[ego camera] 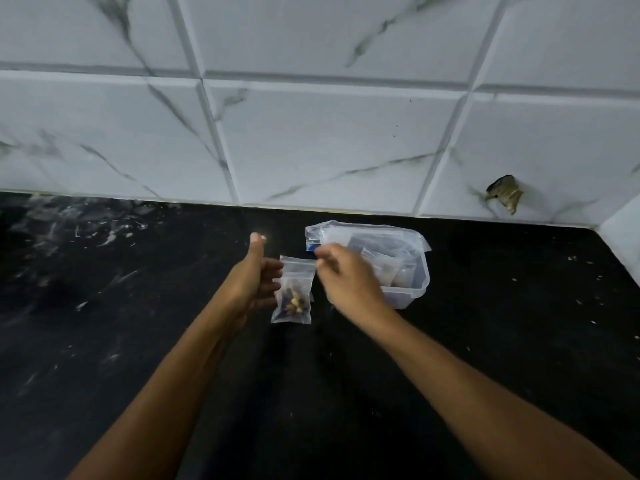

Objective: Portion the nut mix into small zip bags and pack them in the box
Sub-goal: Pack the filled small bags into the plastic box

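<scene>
1. While both forearms reach in from the bottom edge, a small zip bag (293,292) hangs upright between the two hands above the black countertop (138,341), with a clump of nut mix (294,304) sitting low inside it
2. The left hand (252,284), at the bag's 9 o'clock, has its thumb raised toward 12 o'clock and its fingers curled against the bag's left edge
3. The right hand (346,282), at the bag's 3 o'clock, pinches the bag's top right corner between fingertips pressed together
4. A clear plastic box (415,292) stands on the countertop at 2 o'clock from the bag, partly hidden by the right hand; several filled bags lie inside it
5. A loose pile of clear bags (322,233) with a blue strip rests over the box's far left rim
6. Beyond the box, at 12 o'clock, rises a white marbled tile wall (329,140), with a chipped hole (505,195) at 2 o'clock
</scene>
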